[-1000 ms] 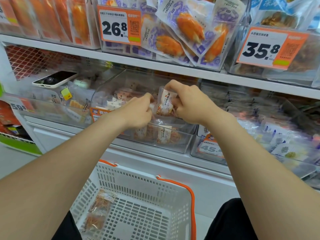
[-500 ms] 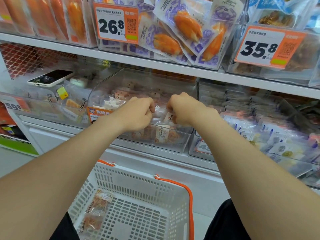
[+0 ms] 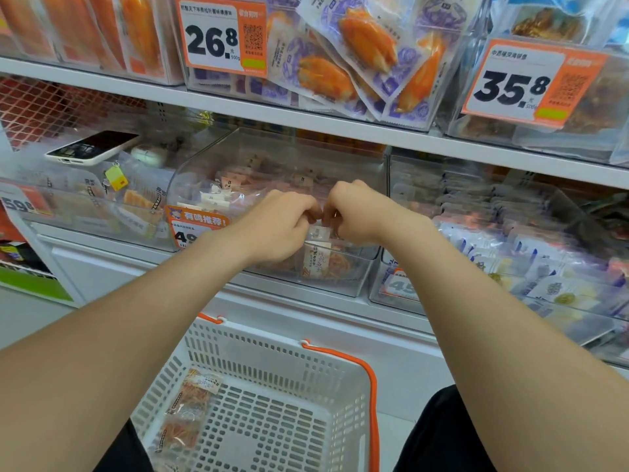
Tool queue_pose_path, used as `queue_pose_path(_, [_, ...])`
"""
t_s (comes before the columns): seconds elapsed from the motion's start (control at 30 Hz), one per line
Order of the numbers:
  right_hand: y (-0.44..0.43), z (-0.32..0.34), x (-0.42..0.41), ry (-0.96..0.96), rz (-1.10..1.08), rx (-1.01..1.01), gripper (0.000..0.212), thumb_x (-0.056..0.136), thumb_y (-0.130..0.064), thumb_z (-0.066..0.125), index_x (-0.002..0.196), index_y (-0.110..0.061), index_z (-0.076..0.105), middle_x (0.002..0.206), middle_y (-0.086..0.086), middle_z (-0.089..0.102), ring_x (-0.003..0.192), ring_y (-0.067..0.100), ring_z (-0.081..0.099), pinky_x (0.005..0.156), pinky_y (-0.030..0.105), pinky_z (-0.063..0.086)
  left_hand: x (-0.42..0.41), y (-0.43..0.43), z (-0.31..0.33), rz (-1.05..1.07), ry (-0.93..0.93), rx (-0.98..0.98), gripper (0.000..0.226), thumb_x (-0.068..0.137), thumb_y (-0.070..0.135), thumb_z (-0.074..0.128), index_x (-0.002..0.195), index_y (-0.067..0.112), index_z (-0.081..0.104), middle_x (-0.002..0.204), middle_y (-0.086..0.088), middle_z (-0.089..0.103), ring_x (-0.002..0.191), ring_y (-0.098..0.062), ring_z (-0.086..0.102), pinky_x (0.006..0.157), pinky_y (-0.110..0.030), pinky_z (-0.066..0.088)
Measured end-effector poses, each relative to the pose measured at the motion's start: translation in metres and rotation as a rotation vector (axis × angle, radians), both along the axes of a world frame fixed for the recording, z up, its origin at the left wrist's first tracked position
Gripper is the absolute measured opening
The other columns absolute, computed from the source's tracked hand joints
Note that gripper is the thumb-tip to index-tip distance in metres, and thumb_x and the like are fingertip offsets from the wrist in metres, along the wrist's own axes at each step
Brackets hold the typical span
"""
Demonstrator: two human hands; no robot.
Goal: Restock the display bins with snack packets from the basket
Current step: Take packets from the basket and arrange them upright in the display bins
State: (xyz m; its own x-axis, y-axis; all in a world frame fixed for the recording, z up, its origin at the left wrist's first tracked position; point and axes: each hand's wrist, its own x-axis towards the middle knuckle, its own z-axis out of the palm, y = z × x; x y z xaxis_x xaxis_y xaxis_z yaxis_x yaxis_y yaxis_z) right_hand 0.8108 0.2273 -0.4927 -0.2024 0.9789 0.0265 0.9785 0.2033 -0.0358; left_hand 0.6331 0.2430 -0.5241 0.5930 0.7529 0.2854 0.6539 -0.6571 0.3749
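You're mid-placement: left hand (image 3: 282, 226) and right hand (image 3: 357, 212), fingers curled, both pinch the top edge of a small clear snack packet with orange strips (image 3: 318, 233), seating it at the front of the clear plastic display bin (image 3: 343, 284). Next, I'd say: let go, reach down to the white slotted basket with orange handle (image 3: 272, 342), and grab the leftover packets (image 3: 190, 400) on its left side.
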Motion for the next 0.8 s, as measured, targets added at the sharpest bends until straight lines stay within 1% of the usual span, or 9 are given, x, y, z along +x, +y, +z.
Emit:
queue_pose_path(0.13, [-0.010,0.001,-0.004,-0.068,-0.056,-0.042,0.023,0.093,-0.003,0.059,0.114,-0.011,0.063,0.103,0.010,0.060,0.092,0.030,0.062,0.083,0.045,0.058,-0.003,-0.008,0.005,0.044,0.162,0.037,0.048,0.092,0.029,0.035,0.120,0.033,0.073,0.116,0.001,0.075,0.105,-0.024,0.067,0.090,-0.042,0.057])
queue_pose_path(0.23, [-0.019,0.002,-0.011,-0.123,-0.070,-0.130,0.024,0.094,-0.001,0.054,0.116,-0.008,0.060,0.100,0.011,0.060,0.085,0.030,0.063,0.077,0.042,0.060,0.000,-0.020,0.009,0.072,0.300,0.082,0.037,0.097,0.026,0.039,0.115,0.031,0.071,0.110,0.000,0.073,0.104,-0.027,0.063,0.093,-0.040,0.048])
queue_pose_path(0.3, [-0.024,0.004,-0.012,-0.139,-0.075,-0.156,0.012,0.093,-0.001,0.053,0.102,-0.008,0.058,0.094,0.011,0.061,0.077,0.026,0.062,0.064,0.036,0.055,0.004,-0.028,0.011,0.084,0.322,0.091,0.031,0.097,0.026,0.040,0.110,0.028,0.068,0.107,-0.002,0.071,0.108,-0.028,0.059,0.096,-0.044,0.040])
queue_pose_path(0.37, [-0.031,0.007,-0.016,-0.167,-0.092,-0.174,0.009,0.092,-0.007,0.056,0.086,-0.010,0.049,0.083,0.007,0.055,0.067,0.021,0.054,0.057,0.033,0.047,0.001,-0.027,0.007,0.081,0.311,0.070,0.029,0.098,0.025,0.040,0.112,0.027,0.066,0.111,-0.002,0.070,0.111,-0.029,0.059,0.095,-0.045,0.043])
queue_pose_path(0.47, [-0.042,0.014,-0.025,-0.202,-0.109,-0.266,0.021,0.093,-0.023,0.060,0.108,-0.011,0.053,0.085,0.001,0.050,0.079,0.022,0.057,0.068,0.036,0.050,-0.009,-0.021,0.000,0.076,0.248,0.030,0.032,0.105,0.028,0.044,0.128,0.032,0.066,0.126,0.003,0.071,0.117,-0.027,0.063,0.098,-0.049,0.050])
queue_pose_path(0.53, [-0.045,0.024,-0.028,-0.214,-0.093,-0.323,0.019,0.097,-0.024,0.057,0.112,-0.012,0.053,0.087,0.000,0.051,0.082,0.022,0.058,0.073,0.037,0.050,-0.013,-0.020,-0.002,0.070,0.181,0.002,0.027,0.106,0.030,0.051,0.126,0.034,0.070,0.122,0.005,0.074,0.112,-0.026,0.066,0.096,-0.048,0.053])
queue_pose_path(0.6, [-0.047,0.028,-0.029,-0.215,-0.069,-0.346,0.007,0.099,-0.017,0.051,0.098,-0.011,0.054,0.086,0.002,0.054,0.076,0.021,0.055,0.068,0.034,0.048,-0.011,-0.018,-0.004,0.085,0.152,0.010,0.024,0.106,0.031,0.055,0.121,0.034,0.074,0.116,0.004,0.076,0.106,-0.026,0.068,0.092,-0.046,0.055])
queue_pose_path(0.67, [-0.050,0.029,-0.031,-0.240,-0.065,-0.348,0.017,0.099,-0.010,0.050,0.082,-0.011,0.053,0.082,0.003,0.055,0.069,0.020,0.052,0.058,0.030,0.042,-0.006,-0.016,-0.006,0.114,0.160,0.034,0.023,0.106,0.031,0.056,0.117,0.036,0.076,0.106,0.000,0.075,0.100,-0.030,0.068,0.085,-0.043,0.056])
queue_pose_path(0.8, [-0.053,0.022,-0.037,-0.255,-0.094,-0.326,0.023,0.098,-0.004,0.049,0.077,-0.013,0.048,0.080,0.005,0.053,0.066,0.019,0.050,0.056,0.030,0.040,0.001,-0.017,-0.007,0.145,0.188,0.105,0.020,0.104,0.026,0.061,0.109,0.036,0.078,0.090,-0.003,0.064,0.093,-0.034,0.065,0.071,-0.033,0.041])
